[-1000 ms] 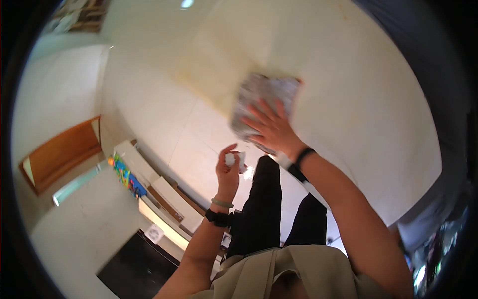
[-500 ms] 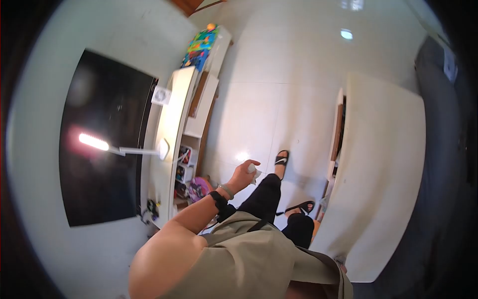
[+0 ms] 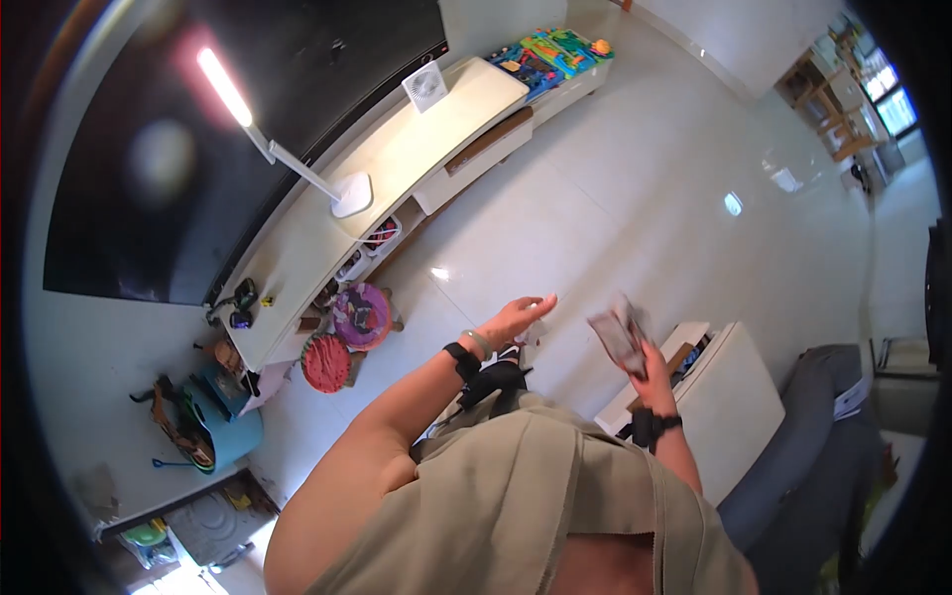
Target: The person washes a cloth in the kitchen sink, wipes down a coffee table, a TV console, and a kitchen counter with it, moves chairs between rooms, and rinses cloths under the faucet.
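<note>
My right hand [image 3: 650,375] is raised in front of me and grips a crumpled grey cloth [image 3: 615,335] that stands up above the fingers. My left hand [image 3: 516,317] reaches out over the glossy tiled floor [image 3: 615,178], seen from the back, with a small white wad [image 3: 533,334] showing under its fingers. A black watch and a pale green bangle sit on the left wrist, and a black band on the right wrist. Both hands are a short way apart, above my dark trousers.
A white low table [image 3: 739,397] stands just right of my right hand, with a grey sofa [image 3: 823,446] beyond it. Along the wall run a long white cabinet [image 3: 397,159], a lit desk lamp [image 3: 297,159], a small fan [image 3: 424,87], a black screen [image 3: 129,198] and colourful toys [image 3: 540,50]. Round red and pink stools [image 3: 347,337] sit on the floor.
The view swung from the white table top to the room. My right hand has come off the table with the grey cloth in it. My left hand still carries the white wad.
</note>
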